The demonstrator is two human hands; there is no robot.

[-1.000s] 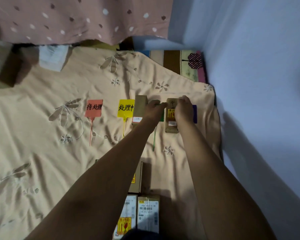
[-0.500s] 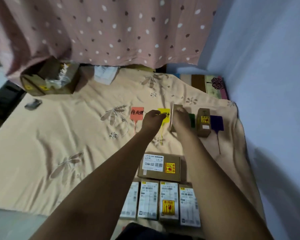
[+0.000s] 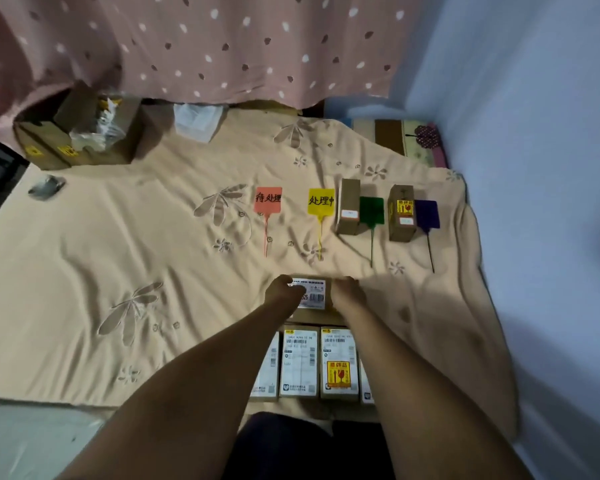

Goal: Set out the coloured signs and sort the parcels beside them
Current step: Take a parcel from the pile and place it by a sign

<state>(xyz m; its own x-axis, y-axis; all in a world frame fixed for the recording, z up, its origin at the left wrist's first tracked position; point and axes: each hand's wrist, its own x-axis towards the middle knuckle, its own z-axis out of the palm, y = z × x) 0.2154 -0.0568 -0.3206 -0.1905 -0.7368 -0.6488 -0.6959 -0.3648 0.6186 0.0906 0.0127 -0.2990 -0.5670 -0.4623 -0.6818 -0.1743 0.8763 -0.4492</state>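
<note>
Four signs lie in a row on the beige cloth: a red sign, a yellow sign, a green sign and a purple sign. One brown parcel stands between yellow and green, another parcel between green and purple. Nearer me, my left hand and my right hand grip the two ends of a brown labelled parcel. Behind my forearms, several white-labelled parcels lie side by side.
An open cardboard box with plastic stuffing stands at the far left under a dotted pink curtain. A small dark object lies near it. A pale wall runs along the right; a patterned mat lies at the back.
Both hands have pulled back from the parcels by the signs to the near labelled parcel and taken hold of it. The view has widened and tilted back.
</note>
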